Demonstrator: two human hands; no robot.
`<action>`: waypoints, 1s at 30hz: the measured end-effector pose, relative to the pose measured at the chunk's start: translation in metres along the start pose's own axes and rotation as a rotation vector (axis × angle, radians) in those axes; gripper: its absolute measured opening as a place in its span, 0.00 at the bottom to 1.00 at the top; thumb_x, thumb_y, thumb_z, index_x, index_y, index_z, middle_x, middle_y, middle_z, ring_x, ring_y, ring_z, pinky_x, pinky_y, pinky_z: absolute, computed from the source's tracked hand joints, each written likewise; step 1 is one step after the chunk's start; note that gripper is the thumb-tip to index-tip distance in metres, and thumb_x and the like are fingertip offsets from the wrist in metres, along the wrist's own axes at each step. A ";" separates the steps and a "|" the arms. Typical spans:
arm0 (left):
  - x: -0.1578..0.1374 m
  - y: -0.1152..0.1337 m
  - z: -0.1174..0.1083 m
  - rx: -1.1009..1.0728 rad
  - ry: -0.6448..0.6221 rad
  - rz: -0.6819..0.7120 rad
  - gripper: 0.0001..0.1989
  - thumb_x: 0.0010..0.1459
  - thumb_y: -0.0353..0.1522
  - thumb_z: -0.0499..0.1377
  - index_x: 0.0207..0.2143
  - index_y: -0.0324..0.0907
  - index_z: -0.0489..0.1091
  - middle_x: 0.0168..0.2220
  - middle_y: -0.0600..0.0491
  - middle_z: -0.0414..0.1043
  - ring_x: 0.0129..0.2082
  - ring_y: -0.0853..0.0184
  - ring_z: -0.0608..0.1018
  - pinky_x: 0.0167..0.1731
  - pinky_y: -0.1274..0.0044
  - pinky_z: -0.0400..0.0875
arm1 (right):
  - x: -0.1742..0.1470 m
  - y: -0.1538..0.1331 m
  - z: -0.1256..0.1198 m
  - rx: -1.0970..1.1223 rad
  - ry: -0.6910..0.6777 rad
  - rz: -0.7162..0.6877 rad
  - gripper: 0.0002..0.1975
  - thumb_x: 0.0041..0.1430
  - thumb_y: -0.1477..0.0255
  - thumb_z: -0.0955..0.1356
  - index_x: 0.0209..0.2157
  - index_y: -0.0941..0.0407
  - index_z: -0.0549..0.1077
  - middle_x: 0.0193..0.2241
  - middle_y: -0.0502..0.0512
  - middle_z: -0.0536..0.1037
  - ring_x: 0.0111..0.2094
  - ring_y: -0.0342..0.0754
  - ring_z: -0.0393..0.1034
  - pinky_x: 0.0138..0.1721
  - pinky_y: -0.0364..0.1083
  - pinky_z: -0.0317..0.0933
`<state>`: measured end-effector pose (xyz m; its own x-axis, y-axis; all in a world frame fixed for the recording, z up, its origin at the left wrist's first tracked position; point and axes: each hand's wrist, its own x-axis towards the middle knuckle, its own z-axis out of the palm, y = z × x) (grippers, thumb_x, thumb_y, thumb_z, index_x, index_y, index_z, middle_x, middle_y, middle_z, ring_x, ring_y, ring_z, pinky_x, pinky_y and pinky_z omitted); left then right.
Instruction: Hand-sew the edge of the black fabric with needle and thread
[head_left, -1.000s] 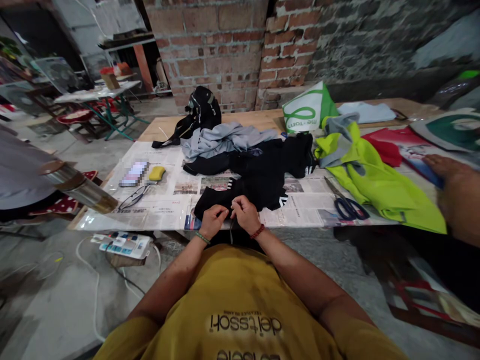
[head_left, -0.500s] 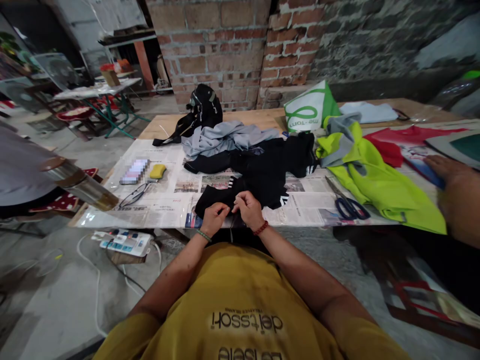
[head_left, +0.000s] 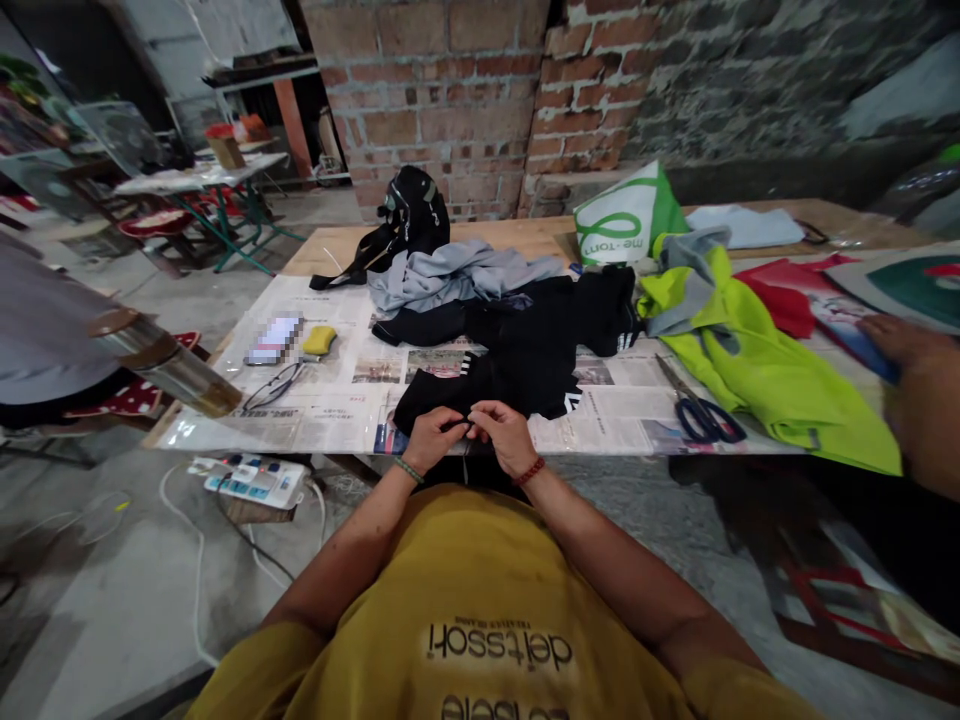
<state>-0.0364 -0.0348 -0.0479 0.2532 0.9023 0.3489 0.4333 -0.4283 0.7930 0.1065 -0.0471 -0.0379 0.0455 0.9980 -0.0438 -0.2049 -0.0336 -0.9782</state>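
At the near table edge, my left hand pinches a dark edge of cloth that looks like part of the black garment. My right hand is closed in a pinch close beside it, the fingertips of both hands nearly meeting. What the right fingers hold is too small to make out. A thin pale strand hangs below the fingers. The black garment, with white stripes, lies spread over the newspaper beyond my hands. A crumpled grey cloth lies behind it.
Scissors and a bright yellow-green garment lie to the right, near another person's hand. Leftward are a bottle, glasses, a yellow sponge and a phone. A power strip sits below the table edge.
My hands have come closer together, the right one lowered slightly, and dark cloth now shows between the fingertips. The whole view has shifted a little.
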 end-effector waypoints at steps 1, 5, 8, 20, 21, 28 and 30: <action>0.000 0.000 0.000 0.007 0.005 0.001 0.04 0.51 0.30 0.59 0.27 0.39 0.73 0.26 0.54 0.72 0.27 0.72 0.72 0.28 0.80 0.65 | -0.001 0.002 0.001 -0.033 -0.001 0.000 0.10 0.45 0.65 0.69 0.30 0.56 0.70 0.18 0.46 0.71 0.18 0.41 0.67 0.18 0.39 0.54; -0.001 0.000 -0.001 0.024 0.026 0.007 0.04 0.52 0.31 0.59 0.27 0.39 0.72 0.26 0.54 0.72 0.27 0.72 0.71 0.29 0.81 0.65 | -0.004 0.005 0.001 -0.263 0.024 -0.182 0.07 0.50 0.66 0.66 0.28 0.55 0.70 0.24 0.48 0.73 0.21 0.42 0.69 0.23 0.41 0.60; 0.000 0.001 -0.002 0.018 0.018 0.013 0.07 0.54 0.32 0.57 0.26 0.39 0.72 0.25 0.55 0.71 0.26 0.72 0.71 0.29 0.81 0.64 | -0.004 0.000 0.000 -0.425 0.036 -0.351 0.05 0.52 0.68 0.64 0.28 0.55 0.68 0.24 0.48 0.72 0.21 0.41 0.68 0.26 0.42 0.62; -0.001 0.004 -0.006 -0.035 0.024 -0.041 0.11 0.54 0.32 0.55 0.21 0.39 0.70 0.22 0.56 0.67 0.25 0.73 0.69 0.28 0.81 0.63 | 0.014 -0.027 -0.001 -0.132 0.158 -0.238 0.06 0.52 0.67 0.64 0.27 0.55 0.63 0.21 0.44 0.69 0.15 0.37 0.65 0.16 0.37 0.55; -0.001 0.004 -0.005 -0.037 0.028 -0.039 0.10 0.54 0.32 0.55 0.21 0.39 0.70 0.22 0.56 0.67 0.25 0.73 0.69 0.28 0.81 0.63 | 0.017 -0.032 -0.004 -0.101 0.184 -0.254 0.06 0.52 0.67 0.65 0.28 0.55 0.63 0.22 0.44 0.70 0.15 0.36 0.65 0.16 0.37 0.54; -0.001 0.005 -0.003 -0.060 0.048 -0.032 0.10 0.54 0.32 0.55 0.21 0.39 0.69 0.21 0.56 0.67 0.24 0.73 0.68 0.28 0.80 0.62 | 0.019 -0.036 -0.006 0.126 -0.014 -0.082 0.11 0.52 0.63 0.66 0.33 0.54 0.62 0.25 0.46 0.74 0.20 0.41 0.72 0.15 0.37 0.56; -0.001 0.004 -0.003 -0.055 0.045 -0.014 0.10 0.53 0.32 0.56 0.22 0.39 0.69 0.22 0.56 0.67 0.24 0.73 0.68 0.28 0.80 0.62 | 0.019 -0.034 -0.007 0.236 -0.049 0.011 0.12 0.52 0.63 0.67 0.33 0.53 0.61 0.25 0.46 0.75 0.24 0.44 0.74 0.18 0.38 0.62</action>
<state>-0.0377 -0.0370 -0.0432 0.2076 0.9101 0.3587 0.3883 -0.4133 0.8237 0.1211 -0.0270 -0.0066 -0.0042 0.9992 -0.0391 -0.4285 -0.0372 -0.9028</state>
